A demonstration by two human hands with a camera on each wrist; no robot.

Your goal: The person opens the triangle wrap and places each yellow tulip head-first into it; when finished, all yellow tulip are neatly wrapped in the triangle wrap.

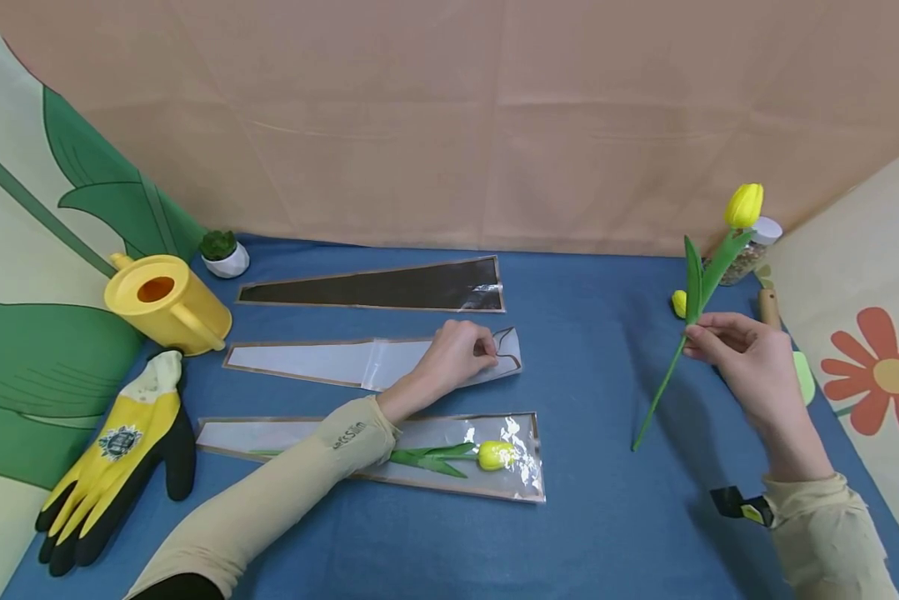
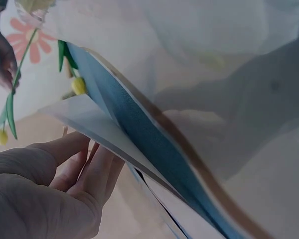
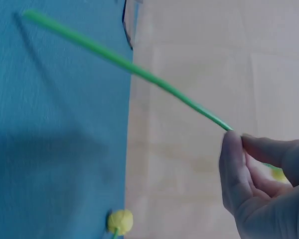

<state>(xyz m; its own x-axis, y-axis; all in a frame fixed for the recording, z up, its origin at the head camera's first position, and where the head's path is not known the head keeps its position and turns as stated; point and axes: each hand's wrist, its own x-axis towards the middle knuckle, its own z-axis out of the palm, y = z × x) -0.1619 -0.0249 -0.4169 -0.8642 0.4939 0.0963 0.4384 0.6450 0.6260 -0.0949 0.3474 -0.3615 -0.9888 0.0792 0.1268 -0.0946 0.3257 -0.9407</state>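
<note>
My left hand (image 1: 483, 350) rests on the wide end of a white paper flower sleeve (image 1: 307, 363) in the middle of the blue table and pinches its open edge. The left wrist view shows the fingers (image 2: 97, 169) under the lifted top layer of that sleeve (image 2: 94, 122). Off to the right, my right hand (image 1: 695, 338) holds a yellow tulip (image 1: 744, 205) up in the air, pinching its green stem (image 3: 139, 69). The flower points up and the stem end hangs toward the table.
A dark sleeve (image 1: 389, 288) lies behind the white one. A clear sleeve (image 1: 520, 479) holding another yellow tulip (image 1: 496, 454) lies in front. A yellow watering can (image 1: 166, 302), small potted plant (image 1: 224, 252) and yellow-black glove (image 1: 119, 450) are at left; a jar (image 1: 752, 250) and loose tulip head (image 1: 679, 302) at right.
</note>
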